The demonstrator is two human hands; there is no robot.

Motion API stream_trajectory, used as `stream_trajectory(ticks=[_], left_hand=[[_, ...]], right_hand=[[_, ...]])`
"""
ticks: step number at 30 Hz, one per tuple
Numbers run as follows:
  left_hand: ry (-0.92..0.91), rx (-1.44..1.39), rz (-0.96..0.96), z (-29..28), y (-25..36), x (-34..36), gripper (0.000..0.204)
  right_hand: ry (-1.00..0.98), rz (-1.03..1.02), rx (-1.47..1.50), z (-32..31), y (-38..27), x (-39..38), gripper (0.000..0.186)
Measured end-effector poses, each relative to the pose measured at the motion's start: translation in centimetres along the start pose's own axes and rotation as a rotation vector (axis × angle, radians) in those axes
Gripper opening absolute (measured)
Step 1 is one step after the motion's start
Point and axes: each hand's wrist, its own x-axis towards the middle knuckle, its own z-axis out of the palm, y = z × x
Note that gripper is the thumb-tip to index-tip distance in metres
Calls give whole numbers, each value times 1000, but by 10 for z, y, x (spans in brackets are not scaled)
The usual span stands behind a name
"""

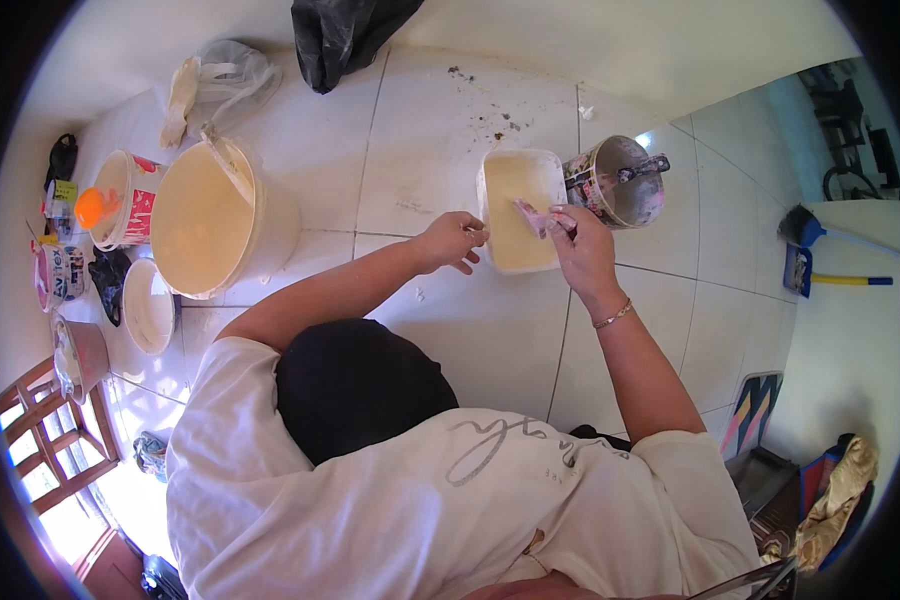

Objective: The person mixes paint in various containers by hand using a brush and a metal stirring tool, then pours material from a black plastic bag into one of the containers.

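A white rectangular tub [485,190] of cream-coloured liquid stands on the tiled floor in front of me. My right hand [582,245] is over its right side, closed on a small pink-stained tool with a flared end [532,217]; its exact kind is unclear. The tool's flared end is over the liquid; whether it dips in cannot be told. My left hand [453,243] is at the tub's left rim, fingers loosely apart, fingertips at or touching the edge. Right behind my right hand stands a stained round can [642,208] with a dark-handled tool [642,168] lying across its top.
A large bucket [270,235] of cream liquid stands left, with smaller buckets [140,215] and an empty-looking white container [150,305] beyond. Black plastic [340,45] and a clear bag [235,80] lie by the wall. A broom [805,228] and dustpan [798,270] are right.
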Motion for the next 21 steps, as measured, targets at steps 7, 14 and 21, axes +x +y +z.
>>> stream_trajectory(ticks=[7, 14, 21], left_hand=[[110, 72, -13, 4, 9, 8, 32], [147, 121, 59, 5, 5, 9, 28], [175, 198, 44, 3, 8, 8, 20]], right_hand=[[75, -120, -115, 15, 3, 20, 19], [-1, -73, -72, 1, -6, 13, 20], [72, -16, 196, 8, 4, -28, 17]])
